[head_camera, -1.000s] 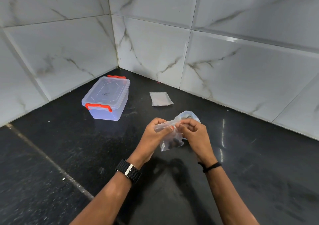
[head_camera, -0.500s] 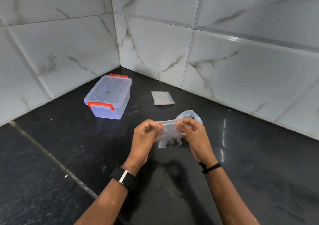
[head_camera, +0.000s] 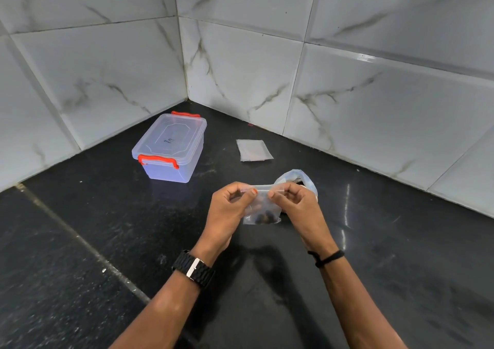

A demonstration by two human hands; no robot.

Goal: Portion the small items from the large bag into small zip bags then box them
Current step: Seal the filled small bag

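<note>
From the head view, we hold the small zip bag (head_camera: 263, 206) above the dark worktop (head_camera: 107, 228). Our left hand (head_camera: 230, 212) pinches its top strip at one end and our right hand (head_camera: 299, 209) pinches the other end. A few dark items (head_camera: 263, 218) sit at its bottom. To seal it well, we should press the strip flat from end to end and keep the items low. The large bag (head_camera: 303, 181) lies just behind the right hand, and the closed box (head_camera: 171, 148) stands well apart. Compared with one second ago, the strip is now stretched straighter and more level between our hands.
</note>
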